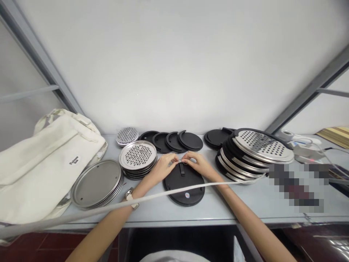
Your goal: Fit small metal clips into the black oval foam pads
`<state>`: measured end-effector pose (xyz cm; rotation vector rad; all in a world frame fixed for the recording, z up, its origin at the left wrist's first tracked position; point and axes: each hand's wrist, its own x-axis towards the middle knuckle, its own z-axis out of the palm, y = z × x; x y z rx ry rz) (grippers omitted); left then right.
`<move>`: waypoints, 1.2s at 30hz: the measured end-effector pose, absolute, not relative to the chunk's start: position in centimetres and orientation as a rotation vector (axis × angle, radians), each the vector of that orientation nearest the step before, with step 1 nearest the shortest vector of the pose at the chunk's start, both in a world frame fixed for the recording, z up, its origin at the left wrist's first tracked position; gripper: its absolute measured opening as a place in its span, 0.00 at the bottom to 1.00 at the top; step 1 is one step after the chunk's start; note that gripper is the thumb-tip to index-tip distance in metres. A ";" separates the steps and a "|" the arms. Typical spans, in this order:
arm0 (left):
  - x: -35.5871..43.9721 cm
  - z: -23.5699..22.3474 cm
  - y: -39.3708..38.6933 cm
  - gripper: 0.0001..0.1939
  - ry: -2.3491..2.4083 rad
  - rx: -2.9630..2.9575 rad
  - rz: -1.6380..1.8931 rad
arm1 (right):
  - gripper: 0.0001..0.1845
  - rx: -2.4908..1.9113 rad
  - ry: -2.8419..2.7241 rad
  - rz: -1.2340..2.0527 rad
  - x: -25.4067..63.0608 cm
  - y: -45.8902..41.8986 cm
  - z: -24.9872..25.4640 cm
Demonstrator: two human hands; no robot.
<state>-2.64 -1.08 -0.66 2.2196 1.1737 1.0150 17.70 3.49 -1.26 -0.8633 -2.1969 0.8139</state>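
Observation:
A black round disc [184,185] lies flat on the grey table, with a round sticker near its front edge and a short black strap [182,169] at its far side. Where the strap ends, a small shiny metal ring [180,161] shows between my fingertips, mostly covered by them. My left hand [166,163] pinches the ring from the left, thumb against finger. From the right, my right hand [197,163] pinches the same ring. Close to my left hand stands a stack of round metal graters [137,155] with black rims.
Several black discs [191,141] lie along the wall. On the left are stacked metal plates [98,183] and a cream bag [62,153]. At right stands a tall stack of large metal graters [264,145]. A pale cord [152,197] crosses in front of my forearms.

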 end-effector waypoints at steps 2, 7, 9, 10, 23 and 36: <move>-2.7 -0.8 -0.9 0.05 1.177 2.192 1.029 | 0.11 -0.853 -2.221 0.797 17.7 3.4 -1.2; -2.6 -0.7 -0.9 0.06 1.239 2.206 1.053 | 0.10 -0.838 -2.276 0.729 17.8 3.2 -1.2; -2.5 -0.7 -0.9 0.06 1.222 2.212 1.059 | 0.11 -0.849 -2.280 0.695 17.7 3.1 -1.3; -2.4 -0.8 -0.9 0.06 1.205 2.217 1.063 | 0.12 -0.859 -2.276 0.673 17.6 3.1 -1.4; -1.9 -1.3 -0.6 0.08 1.165 2.205 1.103 | 0.18 -1.015 -2.281 0.481 16.2 3.5 -2.8; -1.5 -1.2 -0.7 0.06 1.172 2.183 1.135 | 0.09 -1.097 -2.260 0.542 16.1 3.6 -2.9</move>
